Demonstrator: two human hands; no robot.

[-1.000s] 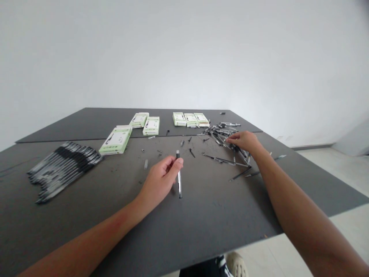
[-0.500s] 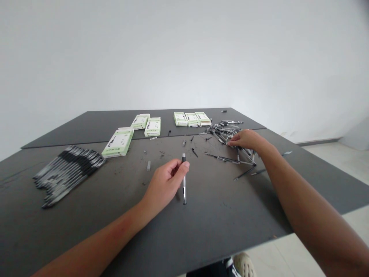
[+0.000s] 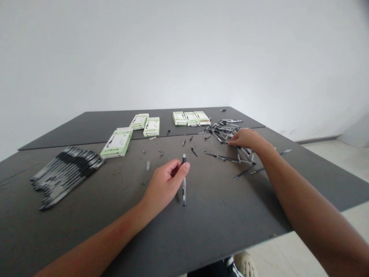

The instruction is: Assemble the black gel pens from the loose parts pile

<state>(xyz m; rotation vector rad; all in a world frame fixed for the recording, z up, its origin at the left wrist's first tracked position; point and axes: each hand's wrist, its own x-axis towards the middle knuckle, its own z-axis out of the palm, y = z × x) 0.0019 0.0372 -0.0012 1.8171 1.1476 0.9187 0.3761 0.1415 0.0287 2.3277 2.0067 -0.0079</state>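
Between thumb and fingers, my left hand [image 3: 165, 179] pinches a clear pen [image 3: 184, 192] with a dark grip, its lower end pointing toward me above the table. My right hand [image 3: 245, 139] reaches into a loose heap of pens and pen parts [image 3: 220, 130] on the right. Its fingertips are closed together among the pens, and what lies between them is hidden. Several loose pen pieces [image 3: 225, 158] spread from the heap toward me, below that hand.
A neat row of pens [image 3: 69, 169] lies on the dark table [image 3: 184, 238] at left. Green and white boxes [image 3: 117, 143] stand behind it, with more boxes [image 3: 190, 118] farther back. Small caps [image 3: 194, 152] and a clear piece [image 3: 148, 166] lie mid-table. A white wall [image 3: 184, 54] rises behind.
Both hands stay in nearly the same places, the left still on the pen and the right still at the heap. The view has shifted very slightly.
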